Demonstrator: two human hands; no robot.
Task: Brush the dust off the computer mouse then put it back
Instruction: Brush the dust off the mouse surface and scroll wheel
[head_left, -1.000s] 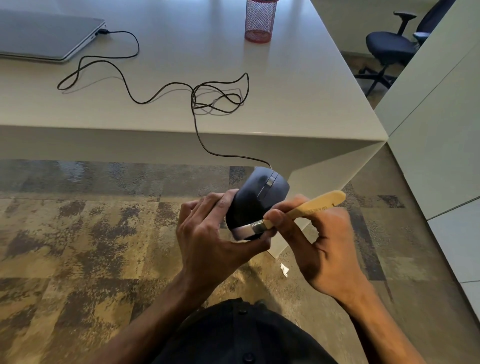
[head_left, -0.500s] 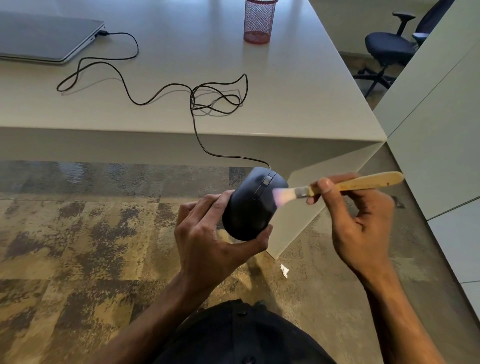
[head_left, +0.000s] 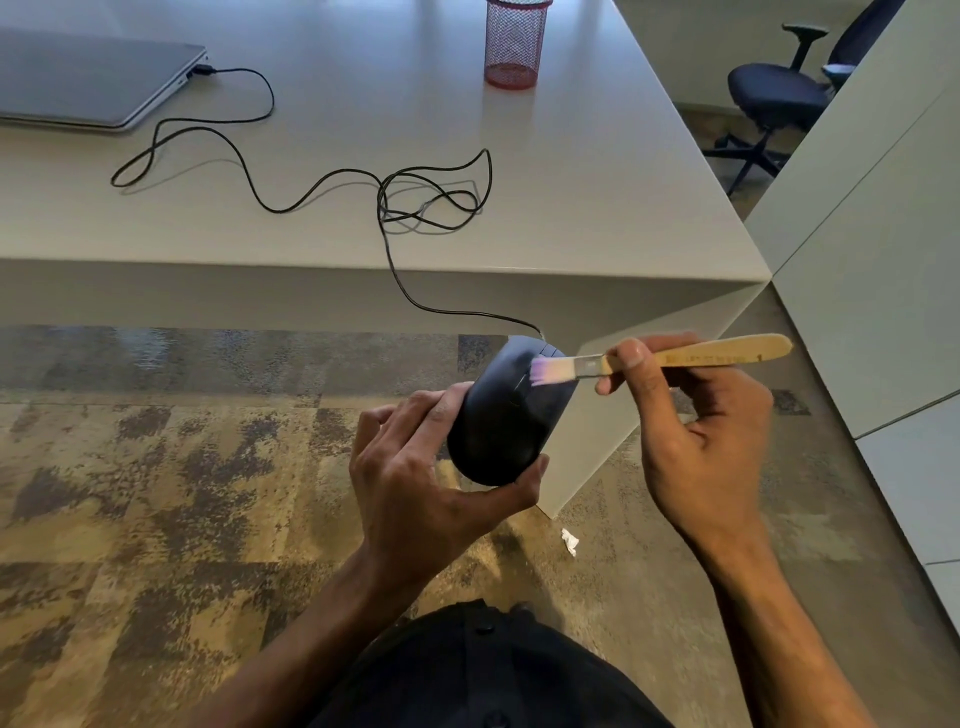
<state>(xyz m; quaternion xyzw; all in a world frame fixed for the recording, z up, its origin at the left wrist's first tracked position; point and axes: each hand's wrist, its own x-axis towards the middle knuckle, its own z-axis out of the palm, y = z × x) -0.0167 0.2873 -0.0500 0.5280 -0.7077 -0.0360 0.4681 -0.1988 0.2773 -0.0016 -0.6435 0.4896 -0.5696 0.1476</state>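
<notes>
Black wired computer mouse (head_left: 506, 415) held off the white bench (head_left: 597, 208), above carpet, cupped in left hand (head_left: 415, 478). Flat wooden-handled brush (head_left: 649, 361) pinched in right hand (head_left: 696, 441), bristles touching mouse's front. Risk judged: black cable (head_left: 384, 208), coiled on bench, snagging or tugging silver laptop (head_left: 88, 83) if pulled. Red mesh cup (head_left: 514, 44) well apart; return path clear.

The near half of the counter (head_left: 597, 171) lies open but for the cable (head_left: 311, 187), which loops and tangles across its middle; the closed laptop (head_left: 88, 83) fills the far left corner; the red mesh cup (head_left: 515, 44) stands at the far edge; a wall panel (head_left: 872, 270) closes off the right; open floor (head_left: 156, 493) lies below both hands.
</notes>
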